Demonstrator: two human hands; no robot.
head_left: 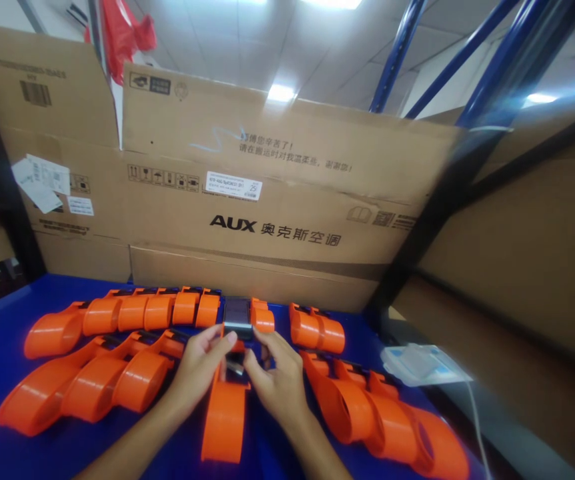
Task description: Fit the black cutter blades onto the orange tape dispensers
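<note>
Between my two hands is an orange strap loop [225,423], its wide band hanging toward me, with a shiny metal-looking part [235,367] at its upper end. My left hand [202,363] pinches the strap's upper end from the left, thumb on top. On the other side my right hand [278,373] has bent fingers closed on that same end. A dark rectangular block with a grey front edge [237,319] lies just beyond my fingertips, which meet its near edge; whether they grip it I cannot tell.
Orange strap loops with black parts lie in rows on the blue surface [117,450], left [140,380] and right [392,427]. A printed cardboard panel [267,200] stands behind. At right are a dark rack post [417,227] and a clear plastic packet [425,363] near a white cable.
</note>
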